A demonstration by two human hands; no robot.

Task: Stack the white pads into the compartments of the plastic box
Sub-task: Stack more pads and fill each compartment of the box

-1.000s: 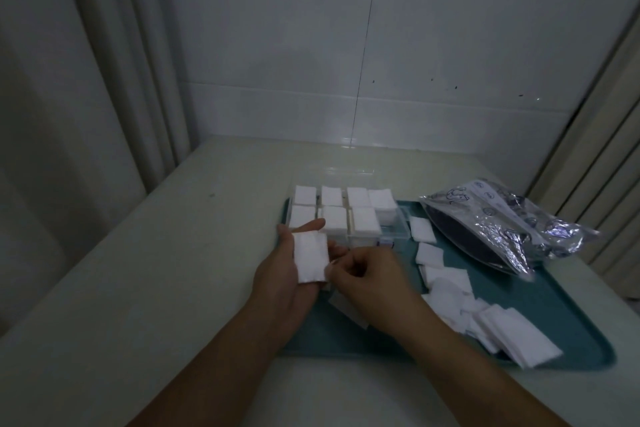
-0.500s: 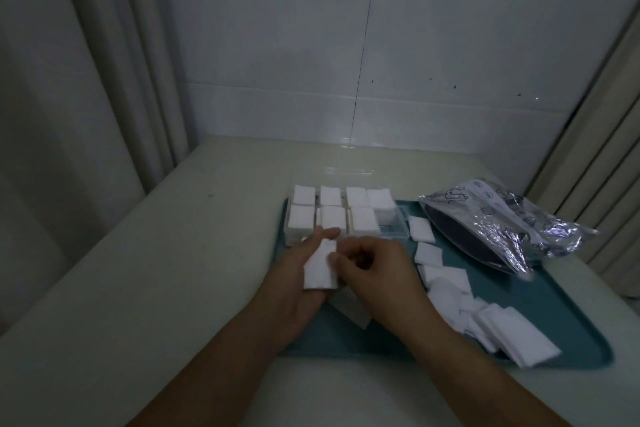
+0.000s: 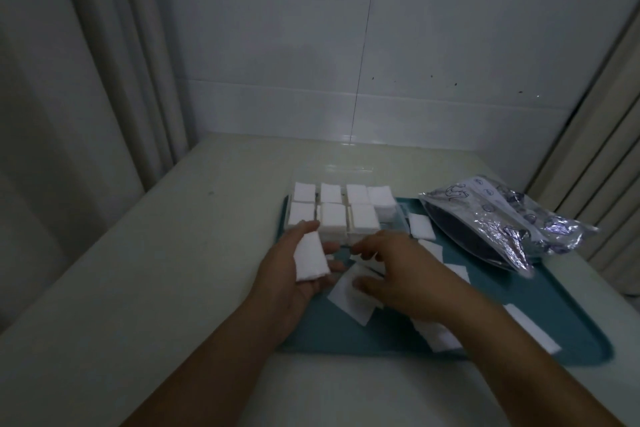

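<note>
The clear plastic box (image 3: 401, 218) stands at the tray's far left, its compartments filled with stacks of white pads (image 3: 332, 218). My left hand (image 3: 287, 284) sits just in front of the box, palm up. It holds a small stack of white pads (image 3: 310, 258) between thumb and fingers. My right hand (image 3: 405, 274) hovers low over the tray beside it, fingers spread and relaxed. Its thumb touches a loose pad (image 3: 348, 302) lying flat on the tray. Parts of other pads are hidden under that hand.
Everything sits on a teal tray (image 3: 581, 343) on a pale table. Loose pads (image 3: 420, 230) lie scattered along the tray's right half. A crinkled foil bag (image 3: 502, 218) lies at the back right. Curtains hang left and right, with a tiled wall behind.
My right hand has let go of the stack in my left hand and moved down and right onto a loose pad on the tray. The left hand keeps the stack.
</note>
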